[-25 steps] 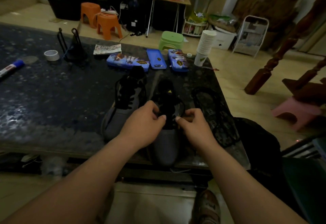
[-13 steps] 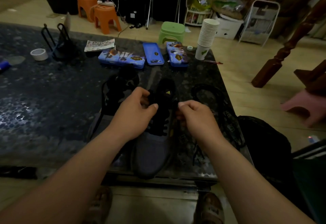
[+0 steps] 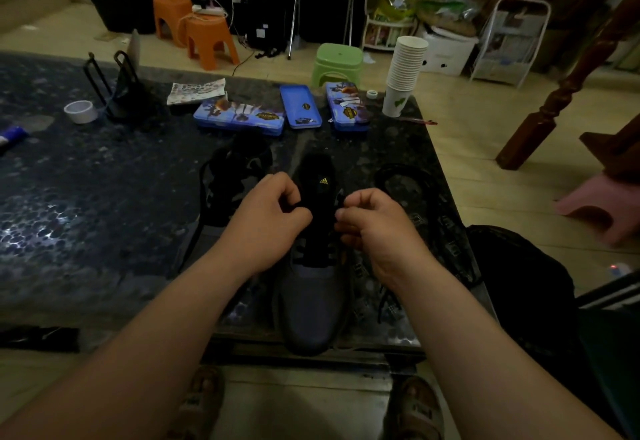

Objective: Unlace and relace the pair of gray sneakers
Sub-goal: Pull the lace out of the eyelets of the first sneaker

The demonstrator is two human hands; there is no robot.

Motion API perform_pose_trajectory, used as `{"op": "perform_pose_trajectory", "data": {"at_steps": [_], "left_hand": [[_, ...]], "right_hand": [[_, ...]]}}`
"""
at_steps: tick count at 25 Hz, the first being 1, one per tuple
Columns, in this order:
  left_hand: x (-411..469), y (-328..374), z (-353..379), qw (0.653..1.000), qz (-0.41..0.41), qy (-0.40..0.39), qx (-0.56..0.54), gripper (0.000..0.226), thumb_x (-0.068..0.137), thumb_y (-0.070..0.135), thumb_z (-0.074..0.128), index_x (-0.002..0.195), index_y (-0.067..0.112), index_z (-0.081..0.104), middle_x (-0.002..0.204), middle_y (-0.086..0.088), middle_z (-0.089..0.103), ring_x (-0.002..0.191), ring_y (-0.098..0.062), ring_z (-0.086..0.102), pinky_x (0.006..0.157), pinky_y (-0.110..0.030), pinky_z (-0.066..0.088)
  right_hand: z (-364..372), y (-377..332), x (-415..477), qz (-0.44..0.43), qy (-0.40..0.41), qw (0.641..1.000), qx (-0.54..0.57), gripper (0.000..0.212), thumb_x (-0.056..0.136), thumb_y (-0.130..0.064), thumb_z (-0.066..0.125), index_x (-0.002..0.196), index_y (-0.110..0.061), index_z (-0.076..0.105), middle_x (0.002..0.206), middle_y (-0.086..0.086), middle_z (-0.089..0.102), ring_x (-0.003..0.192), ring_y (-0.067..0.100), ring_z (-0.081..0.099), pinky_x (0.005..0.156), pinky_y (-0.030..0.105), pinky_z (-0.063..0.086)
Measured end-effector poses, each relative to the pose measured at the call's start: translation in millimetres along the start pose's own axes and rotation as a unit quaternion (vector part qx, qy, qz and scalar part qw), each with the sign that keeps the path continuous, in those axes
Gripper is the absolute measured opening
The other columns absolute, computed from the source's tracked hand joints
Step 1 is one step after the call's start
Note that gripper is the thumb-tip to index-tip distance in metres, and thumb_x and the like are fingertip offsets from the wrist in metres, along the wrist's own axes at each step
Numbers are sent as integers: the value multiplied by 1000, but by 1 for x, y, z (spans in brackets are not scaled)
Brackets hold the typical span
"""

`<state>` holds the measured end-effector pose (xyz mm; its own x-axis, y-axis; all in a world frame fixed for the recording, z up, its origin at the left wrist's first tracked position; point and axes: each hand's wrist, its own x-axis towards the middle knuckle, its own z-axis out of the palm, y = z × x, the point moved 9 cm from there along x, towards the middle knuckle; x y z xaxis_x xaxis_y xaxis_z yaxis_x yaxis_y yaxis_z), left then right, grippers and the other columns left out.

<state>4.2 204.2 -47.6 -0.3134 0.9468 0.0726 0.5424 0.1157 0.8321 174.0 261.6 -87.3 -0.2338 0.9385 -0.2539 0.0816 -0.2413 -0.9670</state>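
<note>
Hands at the gray sneaker
The left hand and right hand pinch its black lace with curled fingers, either side of the tongue.

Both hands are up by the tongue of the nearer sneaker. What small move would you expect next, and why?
Probably a gentle pull of both ends outward to work the lace through the top eyelets. The left hand and right hand each pinch the black lace beside the tongue of the sneaker, and rows lower down are laced. Threading or unthreading, I cannot tell.
</note>
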Motion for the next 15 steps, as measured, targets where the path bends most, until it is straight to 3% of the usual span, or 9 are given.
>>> {"op": "perform_pose_trajectory", "data": {"at_steps": [2,4,7,10,12,15], "left_hand": [[0,0,-1,1000,-2,0,1,22,89,18,71,79,12,52,76,-1,56,66,-12,49,63,-31,40],[1,-3,0,999,-22,9,-31,26,91,17,67,74,13,48,70,-7,56,63,-11,48,62,-36,42],[4,-10,1,989,-69,14,-129,22,94,19,61,73,15,54,77,-11,67,72,-19,60,77,-48,53],[1,3,8,995,-33,-49,-82,29,99,35,63,77,16,64,70,-4,64,66,-11,55,69,-33,47],[-5,16,8,996,4,-74,-54,31,99,30,65,72,14,63,66,-4,59,61,-10,51,62,-27,41],[-12,17,4,994,25,-106,-26,28,94,16,65,67,10,61,85,-10,65,78,-23,61,76,-35,47]], "right_hand": [[-2,-7,-3,-34,11,999,-27,17,90,2,65,97,-13,60,85,6,61,68,18,59,51,26,49],[-3,-8,-2,-41,21,998,-42,13,91,-2,63,96,-13,61,83,7,61,70,20,58,54,30,49],[3,-4,-1,-33,10,998,-59,8,93,-21,70,92,-17,63,78,2,63,70,17,59,64,37,50],[2,-10,-3,-60,31,989,-129,18,95,-32,70,92,-16,64,75,-2,64,66,12,59,62,34,49],[0,-19,-6,-77,62,983,-156,25,98,-37,66,84,-16,69,68,-2,64,65,13,60,60,32,46],[11,-17,-7,-52,57,985,-152,41,94,-44,70,64,-15,71,55,-2,63,57,14,60,58,34,47]]}}
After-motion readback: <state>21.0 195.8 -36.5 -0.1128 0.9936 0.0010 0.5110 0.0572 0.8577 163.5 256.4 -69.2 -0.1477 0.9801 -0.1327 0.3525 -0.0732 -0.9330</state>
